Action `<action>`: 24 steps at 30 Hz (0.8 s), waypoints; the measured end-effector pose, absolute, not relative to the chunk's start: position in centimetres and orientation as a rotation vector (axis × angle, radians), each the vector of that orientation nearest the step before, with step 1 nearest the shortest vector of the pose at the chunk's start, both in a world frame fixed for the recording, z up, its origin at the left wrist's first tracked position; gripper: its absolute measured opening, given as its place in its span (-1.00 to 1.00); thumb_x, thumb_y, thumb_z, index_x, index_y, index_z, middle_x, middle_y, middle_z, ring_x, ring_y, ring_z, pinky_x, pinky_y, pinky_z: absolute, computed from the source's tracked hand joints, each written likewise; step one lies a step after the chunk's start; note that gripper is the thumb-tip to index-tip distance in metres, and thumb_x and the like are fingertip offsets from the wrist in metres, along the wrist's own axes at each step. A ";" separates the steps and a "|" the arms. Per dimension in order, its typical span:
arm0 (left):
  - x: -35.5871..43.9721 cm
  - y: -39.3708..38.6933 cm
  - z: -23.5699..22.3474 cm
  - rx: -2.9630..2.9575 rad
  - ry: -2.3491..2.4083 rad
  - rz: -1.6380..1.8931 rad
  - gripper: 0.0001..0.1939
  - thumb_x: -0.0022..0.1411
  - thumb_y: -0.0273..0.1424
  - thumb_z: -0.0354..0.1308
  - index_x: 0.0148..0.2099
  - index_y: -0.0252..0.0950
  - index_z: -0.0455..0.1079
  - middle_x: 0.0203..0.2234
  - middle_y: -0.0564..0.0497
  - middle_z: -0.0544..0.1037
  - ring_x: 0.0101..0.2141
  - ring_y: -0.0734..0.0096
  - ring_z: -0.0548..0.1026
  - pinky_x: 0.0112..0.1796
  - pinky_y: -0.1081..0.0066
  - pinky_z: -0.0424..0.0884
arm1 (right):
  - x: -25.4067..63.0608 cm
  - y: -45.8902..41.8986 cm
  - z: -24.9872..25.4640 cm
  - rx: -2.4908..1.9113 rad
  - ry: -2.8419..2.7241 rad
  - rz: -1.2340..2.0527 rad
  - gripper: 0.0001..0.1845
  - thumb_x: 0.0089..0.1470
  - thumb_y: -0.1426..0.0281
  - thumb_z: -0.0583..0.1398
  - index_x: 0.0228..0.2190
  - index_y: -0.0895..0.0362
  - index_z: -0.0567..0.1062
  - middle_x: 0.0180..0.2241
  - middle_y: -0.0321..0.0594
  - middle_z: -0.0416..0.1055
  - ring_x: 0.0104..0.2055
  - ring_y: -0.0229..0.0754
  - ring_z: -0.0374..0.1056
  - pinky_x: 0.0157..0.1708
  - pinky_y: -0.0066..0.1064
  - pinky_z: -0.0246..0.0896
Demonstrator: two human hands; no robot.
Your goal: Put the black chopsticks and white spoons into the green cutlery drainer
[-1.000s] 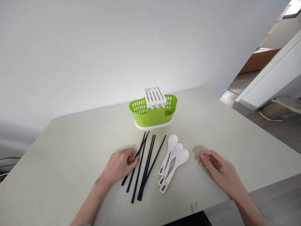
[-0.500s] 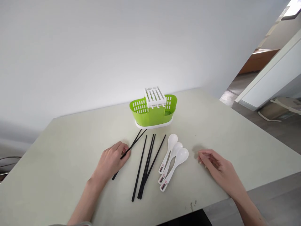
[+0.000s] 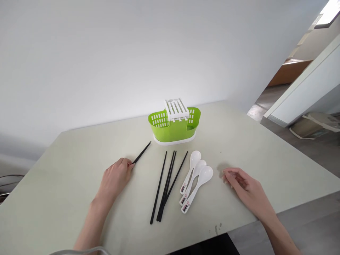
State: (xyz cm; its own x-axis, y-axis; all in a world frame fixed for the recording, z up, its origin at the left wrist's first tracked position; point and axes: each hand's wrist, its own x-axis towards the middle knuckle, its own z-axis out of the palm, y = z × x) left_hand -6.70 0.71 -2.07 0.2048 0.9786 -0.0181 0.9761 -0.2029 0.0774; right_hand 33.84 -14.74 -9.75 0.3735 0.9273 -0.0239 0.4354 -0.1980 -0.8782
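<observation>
My left hand (image 3: 116, 177) is closed around a pair of black chopsticks (image 3: 142, 152), left of the others on the table. Their far ends lie close together, pointing toward the basket; their near ends are hidden under my palm. Several more black chopsticks (image 3: 158, 187) lie loosely between my hands, some of them touching. Beside them, three white spoons (image 3: 204, 175) overlap in a fan, bowls pointing away from me. To the right of the spoons, my right hand (image 3: 243, 187) rests on the table, loosely curled and open, holding nothing.
A green utensil basket (image 3: 172, 133) with a white slotted rack (image 3: 177, 109) across its top and a white base stands near the wall behind the cutlery. The pale table (image 3: 87, 156) has its right edge beyond my right hand, with the floor (image 3: 281, 141) below.
My left hand has slid leftward, taking two chopsticks away from the others. Those two were crossed and now lie side by side. My right hand stays in place.
</observation>
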 end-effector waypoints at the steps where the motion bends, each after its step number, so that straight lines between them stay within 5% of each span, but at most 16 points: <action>1: -6.7 0.7 -2.1 2.377 1.969 0.030 -0.65 0.45 -0.27 -0.15 -0.17 -0.24 0.45 -0.16 -0.17 0.63 -0.24 0.11 0.59 -0.29 0.25 0.38 | 33.8 -14.7 -9.8 -1.797 -1.192 0.735 -0.55 0.28 -0.08 0.17 -0.17 0.02 0.57 -0.33 -0.19 0.60 -0.30 -0.13 0.51 -0.29 -0.40 0.43; 8: -6.7 0.6 -1.9 2.164 2.083 0.203 -0.69 0.49 -0.24 -0.22 -0.09 -0.24 0.31 -0.19 -0.18 0.65 -0.28 0.06 0.62 -0.31 0.21 0.39 | 33.9 -14.7 -10.0 -1.819 -1.174 0.734 -0.57 0.28 -0.07 0.18 -0.16 0.01 0.56 -0.33 -0.21 0.59 -0.30 -0.14 0.50 -0.27 -0.40 0.42; 15: -4.5 -0.5 -0.4 1.609 1.450 0.850 -0.57 0.42 0.05 0.05 -0.08 -0.24 0.31 -0.23 -0.07 0.65 -0.38 0.27 0.63 -0.26 0.24 0.55 | 33.8 -14.8 -10.2 -1.816 -1.171 0.744 -0.56 0.27 -0.08 0.18 -0.15 0.01 0.56 -0.31 -0.20 0.59 -0.26 -0.13 0.49 -0.24 -0.40 0.42; 24: -1.8 -2.0 -2.8 1.088 0.816 0.640 -0.61 0.33 -0.08 0.31 -0.17 -0.32 0.36 -0.39 0.02 0.54 -0.54 0.46 0.56 -0.48 0.44 0.52 | 34.0 -15.0 -10.3 -1.814 -1.126 0.739 -0.51 0.23 -0.10 0.21 -0.16 0.05 0.58 -0.32 -0.15 0.61 -0.28 -0.11 0.50 -0.24 -0.37 0.44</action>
